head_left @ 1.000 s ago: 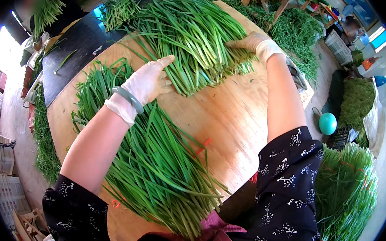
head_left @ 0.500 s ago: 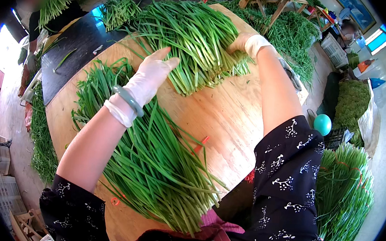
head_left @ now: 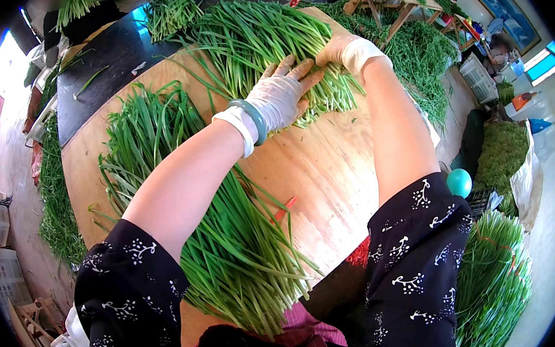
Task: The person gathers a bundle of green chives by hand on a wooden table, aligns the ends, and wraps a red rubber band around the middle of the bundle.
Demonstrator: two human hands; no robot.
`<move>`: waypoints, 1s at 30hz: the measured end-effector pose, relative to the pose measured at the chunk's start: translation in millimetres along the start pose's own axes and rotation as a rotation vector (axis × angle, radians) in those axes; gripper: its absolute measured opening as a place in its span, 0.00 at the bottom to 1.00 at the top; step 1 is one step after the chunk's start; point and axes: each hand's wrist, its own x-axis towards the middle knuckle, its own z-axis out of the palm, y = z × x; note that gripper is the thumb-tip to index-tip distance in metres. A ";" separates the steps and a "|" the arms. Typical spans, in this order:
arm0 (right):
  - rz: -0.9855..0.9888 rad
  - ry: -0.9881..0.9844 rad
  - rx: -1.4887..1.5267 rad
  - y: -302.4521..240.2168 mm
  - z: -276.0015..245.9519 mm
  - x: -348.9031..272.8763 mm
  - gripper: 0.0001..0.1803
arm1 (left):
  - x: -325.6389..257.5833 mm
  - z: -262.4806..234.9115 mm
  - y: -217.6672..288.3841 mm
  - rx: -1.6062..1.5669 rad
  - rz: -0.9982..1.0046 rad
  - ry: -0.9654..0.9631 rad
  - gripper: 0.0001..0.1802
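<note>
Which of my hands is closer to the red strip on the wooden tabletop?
Your left. The left hand is spread over the far pile of greens, beyond the red strip; the right hand is farther away, at that pile's right side.

Bright scene; white, glowing opening at your far left blown out. Glare whitens smooth, pale wooden tabletop before you. Your white-gloved left hand reads sharp; dark-clothed person upper left, head blurred. Fisheye rim bends edges, corners black.
</note>
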 end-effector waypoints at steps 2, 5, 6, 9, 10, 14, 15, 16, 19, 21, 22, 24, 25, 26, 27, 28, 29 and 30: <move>-0.092 0.054 0.065 19.4 7.8 21.7 0.25 | 2.9 6.5 4.6 -0.030 -0.011 0.011 0.35; -0.175 0.058 0.089 22.4 8.8 24.5 0.24 | 8.6 -7.8 15.8 0.097 0.000 -0.014 0.38; -0.196 0.059 0.090 22.8 8.8 24.0 0.24 | 10.0 -9.3 17.6 0.121 0.012 -0.031 0.38; -0.161 0.063 0.082 21.3 10.4 24.0 0.23 | 18.1 -3.7 19.5 0.100 -0.032 -0.083 0.40; -0.079 0.071 0.098 6.7 8.7 11.8 0.26 | 18.7 -2.2 20.4 0.133 -0.060 -0.102 0.40; -0.039 0.089 0.208 0.4 6.1 -5.7 0.14 | 22.5 4.8 24.9 0.130 -0.134 -0.208 0.41; -0.089 0.023 0.122 4.2 -4.5 -11.6 0.12 | 27.5 8.3 27.1 0.102 -0.132 -0.233 0.41; -0.131 0.015 0.125 5.8 -19.0 -16.8 0.11 | 27.6 7.8 27.3 0.081 -0.146 -0.254 0.41; -0.104 0.151 0.225 4.9 -76.1 -51.8 0.08 | 34.0 3.9 35.7 0.009 -0.150 -0.291 0.41; -0.203 0.209 0.434 -26.4 -121.0 -101.5 0.07 | 24.4 1.0 26.0 0.017 -0.184 -0.294 0.41; -0.048 0.294 0.633 -45.9 -129.2 -122.6 0.05 | 26.2 -1.4 28.9 0.014 -0.179 -0.290 0.41; -0.288 0.189 0.946 -33.4 -155.9 -124.2 0.05 | 26.3 -4.7 27.2 -0.016 -0.182 -0.317 0.44; -0.375 0.255 0.854 -31.9 -173.8 -126.2 0.05 | 25.5 -6.3 27.3 -0.038 -0.186 -0.301 0.45; -0.463 0.319 0.759 -30.4 -188.3 -126.9 0.04 | 24.4 -9.3 27.0 -0.059 -0.192 -0.284 0.45; -0.489 0.298 0.826 -35.3 -187.7 -132.2 0.04 | 23.3 -20.4 29.8 -0.119 -0.230 -0.268 0.49; -0.518 0.275 0.892 -42.2 -183.1 -136.5 0.04 | 20.9 -32.4 32.6 -0.227 -0.249 -0.169 0.49; -0.549 0.248 0.956 -48.8 -178.3 -139.7 0.04 | 17.3 -45.1 34.8 -0.334 -0.268 -0.068 0.50; -0.567 0.246 0.870 -58.1 -168.6 -145.7 0.07 | 10.7 -58.5 34.8 -0.434 -0.289 0.033 0.51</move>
